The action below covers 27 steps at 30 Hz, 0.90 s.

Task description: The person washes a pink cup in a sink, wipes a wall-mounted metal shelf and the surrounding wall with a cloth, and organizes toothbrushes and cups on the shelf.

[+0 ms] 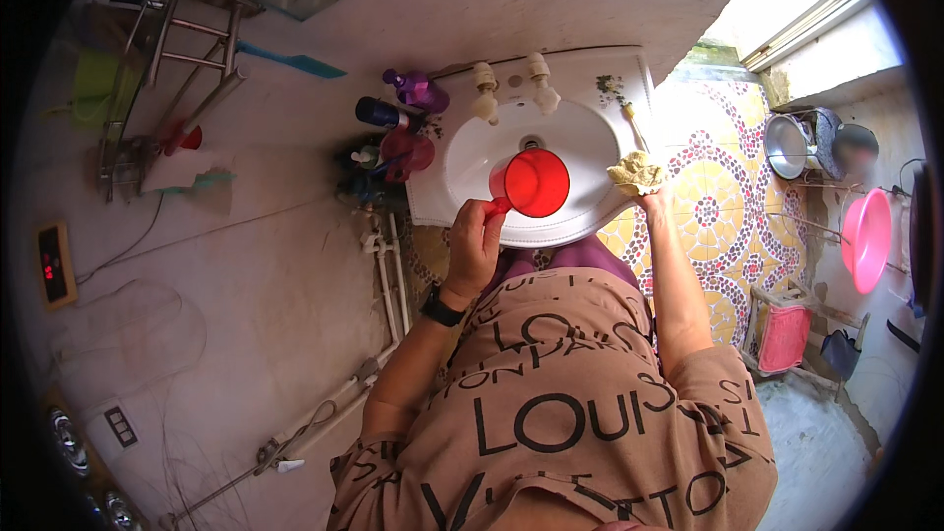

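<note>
At the far left, on the pale wall, I see a small display (54,264) in an orange-brown frame and, lower, a switch plate (120,427). Above them is a metal rack (200,28), with a blue flat tool (300,62) reaching out from it toward the right. Next come thin white pipes (391,275) along the wall. Just beside the left rim of the white sink (425,199) there are a magenta container (409,151), a dark blue bottle (380,112) and a purple bottle (421,91), crowded together. Two pale taps, the left tap (485,93) and the right tap (542,85), stand at the back edge and reach over the bowl, so they limit the room there. On the right corner lies a brush (634,124) with a pale handle. Farther right is the patterned tile floor (706,182), then a metal basin (786,146) and a pink basin (867,241) at the wall.

My left grip (475,246) is closed around the handle of the red mug (536,184), which is over the front middle of the bowl, near the drain (532,144). The mug is plain, glossy and somewhat see-through, with a darker round edge. My right grip (653,202) holds a crumpled yellowish cloth (637,173) at the sink's right edge; its fingers are mostly hidden.
</note>
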Each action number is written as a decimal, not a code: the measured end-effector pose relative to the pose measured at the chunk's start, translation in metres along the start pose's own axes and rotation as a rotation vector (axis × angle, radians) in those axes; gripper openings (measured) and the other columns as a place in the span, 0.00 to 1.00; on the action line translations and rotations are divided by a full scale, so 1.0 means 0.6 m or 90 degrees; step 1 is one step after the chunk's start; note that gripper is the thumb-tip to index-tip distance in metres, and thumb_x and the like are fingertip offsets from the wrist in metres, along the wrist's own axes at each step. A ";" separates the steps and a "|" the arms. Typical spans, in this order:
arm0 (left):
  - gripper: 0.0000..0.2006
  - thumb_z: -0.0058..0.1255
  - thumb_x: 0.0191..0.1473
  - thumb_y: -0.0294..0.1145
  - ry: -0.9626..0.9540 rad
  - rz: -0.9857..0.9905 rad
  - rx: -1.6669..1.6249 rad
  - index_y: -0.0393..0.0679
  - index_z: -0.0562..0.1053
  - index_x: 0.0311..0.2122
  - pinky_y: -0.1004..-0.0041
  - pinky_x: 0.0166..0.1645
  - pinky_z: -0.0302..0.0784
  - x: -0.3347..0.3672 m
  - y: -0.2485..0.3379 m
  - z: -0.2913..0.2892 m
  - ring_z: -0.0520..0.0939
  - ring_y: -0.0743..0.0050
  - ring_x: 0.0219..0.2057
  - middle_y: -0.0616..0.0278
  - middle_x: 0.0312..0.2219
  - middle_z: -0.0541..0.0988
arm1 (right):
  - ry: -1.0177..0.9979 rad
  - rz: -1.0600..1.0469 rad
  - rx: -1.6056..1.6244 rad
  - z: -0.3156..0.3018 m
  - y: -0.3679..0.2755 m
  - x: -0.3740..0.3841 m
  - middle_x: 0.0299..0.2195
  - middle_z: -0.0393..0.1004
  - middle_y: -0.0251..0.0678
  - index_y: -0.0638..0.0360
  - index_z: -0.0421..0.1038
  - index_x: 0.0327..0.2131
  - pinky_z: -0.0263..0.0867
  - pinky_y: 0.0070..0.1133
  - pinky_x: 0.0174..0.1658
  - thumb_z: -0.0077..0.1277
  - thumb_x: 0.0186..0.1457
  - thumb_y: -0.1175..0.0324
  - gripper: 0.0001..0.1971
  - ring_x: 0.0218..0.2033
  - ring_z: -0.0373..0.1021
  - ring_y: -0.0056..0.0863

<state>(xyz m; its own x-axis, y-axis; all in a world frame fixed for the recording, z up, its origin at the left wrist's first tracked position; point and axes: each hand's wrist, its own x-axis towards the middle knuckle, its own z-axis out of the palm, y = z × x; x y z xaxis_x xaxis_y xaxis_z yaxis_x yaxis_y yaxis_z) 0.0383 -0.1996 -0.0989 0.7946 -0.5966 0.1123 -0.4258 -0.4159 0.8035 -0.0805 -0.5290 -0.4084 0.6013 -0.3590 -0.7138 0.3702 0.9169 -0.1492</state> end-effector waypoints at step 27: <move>0.09 0.51 0.44 0.23 -0.385 -0.162 -0.143 0.38 0.65 0.18 0.75 0.22 0.58 0.027 0.042 0.033 0.63 0.76 0.16 0.62 0.13 0.63 | 0.104 0.150 -0.361 0.015 0.070 -0.285 0.34 0.74 0.37 0.65 0.65 0.46 0.71 0.23 0.38 0.44 0.58 0.64 0.16 0.34 0.72 0.26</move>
<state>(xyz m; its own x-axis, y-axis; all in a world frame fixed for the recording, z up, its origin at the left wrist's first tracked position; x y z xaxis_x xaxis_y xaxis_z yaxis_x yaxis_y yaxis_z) 0.0317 -0.2334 -0.0885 0.4489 -0.8043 -0.3893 -0.1059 -0.4805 0.8706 -0.1614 -0.4309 -0.2861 0.4883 -0.1468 -0.8602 -0.2186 0.9337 -0.2835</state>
